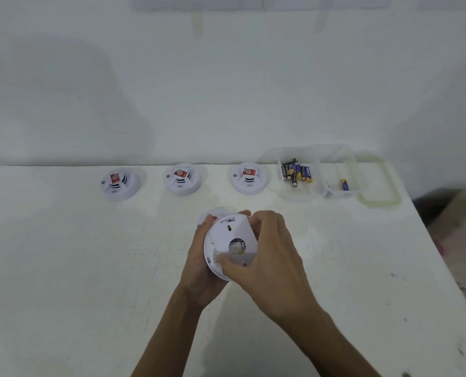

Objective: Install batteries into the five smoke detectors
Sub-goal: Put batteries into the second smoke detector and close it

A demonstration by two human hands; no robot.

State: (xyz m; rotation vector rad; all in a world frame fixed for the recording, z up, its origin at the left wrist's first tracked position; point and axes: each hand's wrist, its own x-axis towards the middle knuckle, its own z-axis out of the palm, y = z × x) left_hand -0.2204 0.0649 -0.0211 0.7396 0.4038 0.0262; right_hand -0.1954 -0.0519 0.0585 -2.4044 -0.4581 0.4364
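I hold one white smoke detector (230, 240) on edge above the table, its back plate facing me. My left hand (199, 270) cups it from the left and below. My right hand (267, 254) grips its right rim and back plate. Behind it another detector (217, 212) lies on the table, mostly hidden. Three more detectors (118, 183) (182, 179) (249, 178) stand in a row at the back, each with a red label. A clear tub (298, 195) holds several batteries (295, 172); the neighbouring tub (338, 194) holds a single battery (344, 184).
A clear lid (381, 198) with a greenish rim lies right of the tubs. The white table (76, 268) meets a white wall at the back, and its right edge drops off near a dark and pinkish floor area (460, 219).
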